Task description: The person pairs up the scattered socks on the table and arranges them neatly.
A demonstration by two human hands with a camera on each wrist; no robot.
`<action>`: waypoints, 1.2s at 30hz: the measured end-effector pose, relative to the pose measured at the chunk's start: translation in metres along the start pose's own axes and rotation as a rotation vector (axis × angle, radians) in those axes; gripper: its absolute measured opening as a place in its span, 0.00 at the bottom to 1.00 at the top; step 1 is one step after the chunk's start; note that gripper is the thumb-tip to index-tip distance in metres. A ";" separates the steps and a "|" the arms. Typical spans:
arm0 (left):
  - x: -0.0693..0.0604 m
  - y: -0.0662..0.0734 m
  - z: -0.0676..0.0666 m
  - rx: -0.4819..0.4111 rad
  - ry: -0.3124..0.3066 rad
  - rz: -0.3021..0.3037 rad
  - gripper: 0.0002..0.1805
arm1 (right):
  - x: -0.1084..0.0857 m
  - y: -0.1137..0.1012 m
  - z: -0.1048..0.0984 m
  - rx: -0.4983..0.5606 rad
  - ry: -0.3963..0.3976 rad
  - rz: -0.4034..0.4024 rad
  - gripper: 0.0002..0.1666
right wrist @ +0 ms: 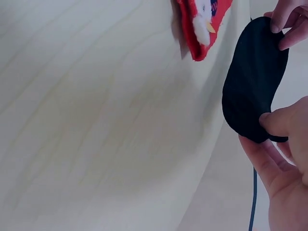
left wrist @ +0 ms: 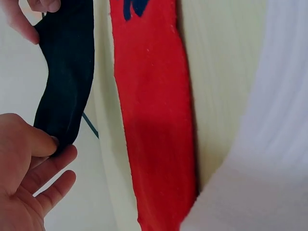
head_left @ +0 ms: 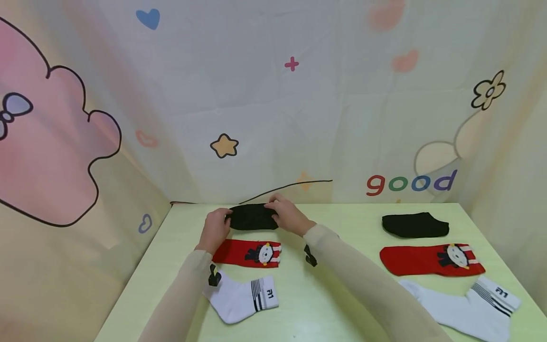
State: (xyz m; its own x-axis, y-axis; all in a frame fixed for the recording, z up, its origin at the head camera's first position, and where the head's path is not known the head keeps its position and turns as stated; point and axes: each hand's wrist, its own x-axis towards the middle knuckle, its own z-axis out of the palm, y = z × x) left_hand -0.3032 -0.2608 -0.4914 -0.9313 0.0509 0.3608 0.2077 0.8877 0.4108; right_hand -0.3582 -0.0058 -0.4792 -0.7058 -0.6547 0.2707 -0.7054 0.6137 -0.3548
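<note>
A black ankle sock [head_left: 251, 217] is stretched sideways between my two hands at the back left of the table. My left hand [head_left: 215, 231] pinches its left end; in the left wrist view the thumb of that hand [left wrist: 24, 168] lies over the cloth with fingers beneath. The other end is pinched by my right hand [head_left: 289, 214], whose thumb and fingers show around the sock [right wrist: 255, 79] in the right wrist view. Just in front lies a red sock [head_left: 243, 253] with a cartoon face, partly behind my left wrist. Nearer still is a white sock [head_left: 239, 297] with striped cuff.
On the table's right side lie another black sock [head_left: 414, 225], a red sock [head_left: 420, 260] and a white sock [head_left: 478, 308], in a column. A printed curtain [head_left: 265, 104] rises behind the pale table [head_left: 325, 304] and along its sides.
</note>
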 end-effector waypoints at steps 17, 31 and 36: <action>-0.007 0.015 -0.002 -0.040 0.026 0.014 0.13 | -0.019 0.002 -0.014 -0.033 -0.032 0.018 0.21; -0.013 0.025 -0.005 -0.045 0.047 0.043 0.13 | -0.033 0.005 -0.032 -0.080 -0.030 -0.037 0.23; -0.013 0.029 -0.008 -0.041 0.072 0.088 0.13 | -0.037 0.003 -0.039 -0.070 -0.049 -0.024 0.24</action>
State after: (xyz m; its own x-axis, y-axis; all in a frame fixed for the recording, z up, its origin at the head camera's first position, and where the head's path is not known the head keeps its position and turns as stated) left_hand -0.2824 -0.2393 -0.4781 -0.8853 0.0938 0.4554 0.3012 0.8619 0.4079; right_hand -0.3372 0.0373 -0.4555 -0.6856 -0.6894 0.2341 -0.7263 0.6254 -0.2852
